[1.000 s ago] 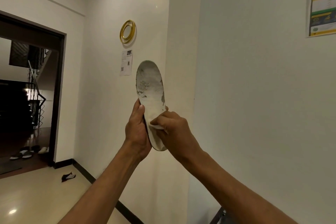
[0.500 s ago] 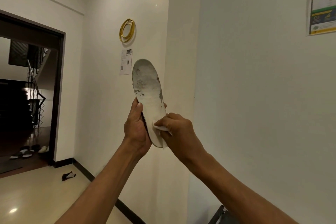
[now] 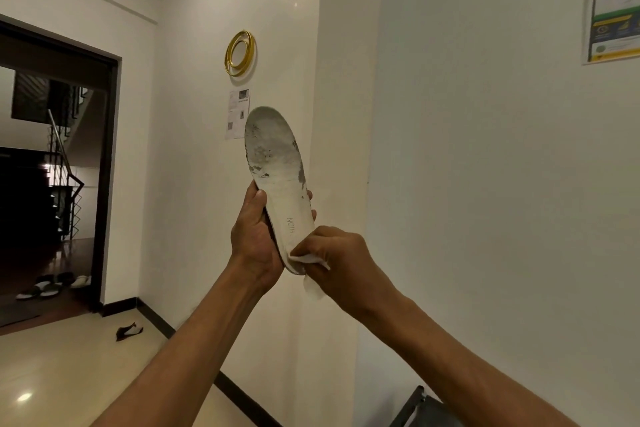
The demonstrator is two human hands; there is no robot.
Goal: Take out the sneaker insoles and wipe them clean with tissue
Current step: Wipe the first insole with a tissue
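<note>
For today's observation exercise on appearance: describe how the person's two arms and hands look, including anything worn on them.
Both forearms are bare as far as the frame shows: no sleeves, gloves, watch or bracelets. The left hand and right hand carry no visible rings, and their fingers are uncovered. No markings show.

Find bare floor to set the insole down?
Bare tile lies left of the black baseboard, around the dark scrap. Crowded: the slippers inside the doorway, and the dark object at lower right.

insole (image 3: 281, 184): "HION" printed near heel | wall poster (image 3: 614, 0): text unreadable
</note>
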